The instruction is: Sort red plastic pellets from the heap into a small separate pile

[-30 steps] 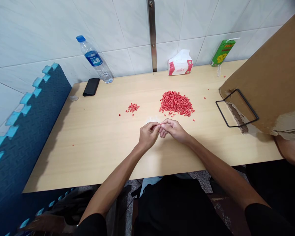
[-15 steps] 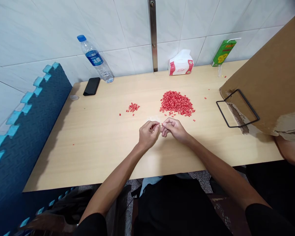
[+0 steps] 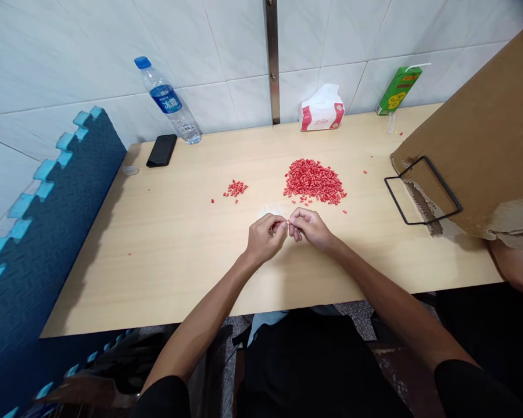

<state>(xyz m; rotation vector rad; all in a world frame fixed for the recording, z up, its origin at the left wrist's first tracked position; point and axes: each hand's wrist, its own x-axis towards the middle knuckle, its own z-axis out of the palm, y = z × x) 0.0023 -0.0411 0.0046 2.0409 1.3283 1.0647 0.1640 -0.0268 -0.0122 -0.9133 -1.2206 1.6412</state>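
Observation:
My left hand [image 3: 267, 235] and my right hand [image 3: 309, 227] meet fingertip to fingertip above the table [image 3: 169, 261]. Each is closed in a pinch. Between the fingertips shows a tiny pale and reddish bit, too small to make out, and which hand grips it is unclear. Just beyond my right hand lies a large heap of small red pieces [image 3: 314, 181]. A smaller group of red pieces [image 3: 236, 188] is on the table to the upper left of my left hand. Something clear and shiny [image 3: 271, 210] lies behind my left fingertips.
Along the wall are a phone [image 3: 161, 151], a water bottle [image 3: 168, 100], a tissue pack [image 3: 322, 110] and a green drink carton [image 3: 398, 90]. At right stand a cardboard sheet [image 3: 475, 133] and a black wire frame [image 3: 440, 180], with another person's arm [image 3: 516, 267]. Blue foam mats [image 3: 70, 191] border the left.
My left hand has shifted slightly right, and the fingertips of both hands are closer together. The red bit between them shows less. The view has moved a little.

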